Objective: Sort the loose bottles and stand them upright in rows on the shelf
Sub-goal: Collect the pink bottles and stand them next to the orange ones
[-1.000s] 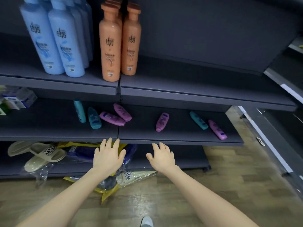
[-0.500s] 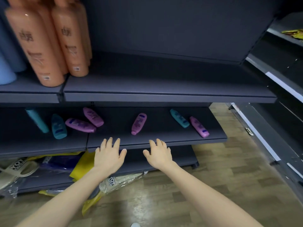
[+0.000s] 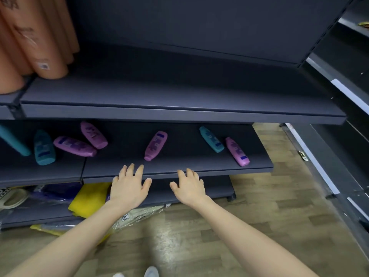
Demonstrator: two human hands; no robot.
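Dark grey metal shelf unit point(image 3: 179, 114) is filling more of the view than half a second ago; camera is moving closer and panning right. Tall orange plastic bottles point(image 3: 34, 37) are sliding to the top-left corner, now cropped; the blue ones are gone from view. Wood-pattern floor point(image 3: 249, 216) is showing below. Both hands are reaching palm-down, fingers spread wide, holding nothing: left hand point(image 3: 128, 188) and right hand point(image 3: 189, 187) are now overlapping the middle shelf's front edge point(image 3: 219, 170), higher than before. Small purple bottles point(image 3: 156, 145) and small teal bottles point(image 3: 211, 139) are still lying flat, scattered on that middle shelf, untouched. Nearest is the central purple one, just beyond the left fingertips point(image 3: 130, 166).
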